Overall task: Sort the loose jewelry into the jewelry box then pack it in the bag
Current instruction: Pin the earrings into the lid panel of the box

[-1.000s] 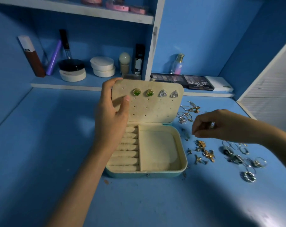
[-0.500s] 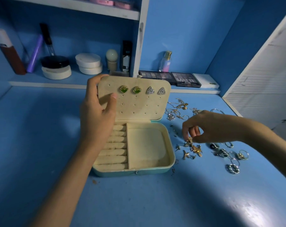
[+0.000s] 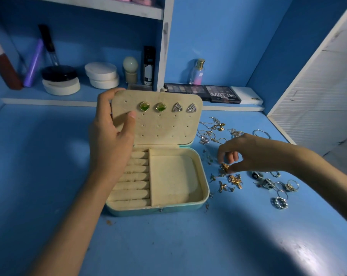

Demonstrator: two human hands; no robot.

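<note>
An open teal jewelry box (image 3: 200, 205) with cream lining sits in the middle of the blue table. Its raised lid (image 3: 164, 128) carries two green earrings (image 3: 152, 106) and two silver triangle earrings (image 3: 184, 107). My left hand (image 3: 111, 136) grips the lid's left edge, thumb on its face. My right hand (image 3: 252, 154) pinches a small gold earring (image 3: 225, 167) just above the pile of gold pieces (image 3: 235, 180) to the right of the box. Silver rings (image 3: 280, 202) and thin chains (image 3: 212, 132) lie loose around that hand. The ring rolls and the square compartment hold nothing.
A low shelf behind the box carries round white compacts (image 3: 102, 75), a purple tube (image 3: 34, 62), a small perfume bottle (image 3: 197, 71) and eyeshadow palettes (image 3: 221, 94). A white slatted panel (image 3: 316, 100) rises at the right. No bag is in view.
My right hand has dropped from above the jewelry to the gold pieces and pinched one earring. The left hand has kept its hold on the lid.
</note>
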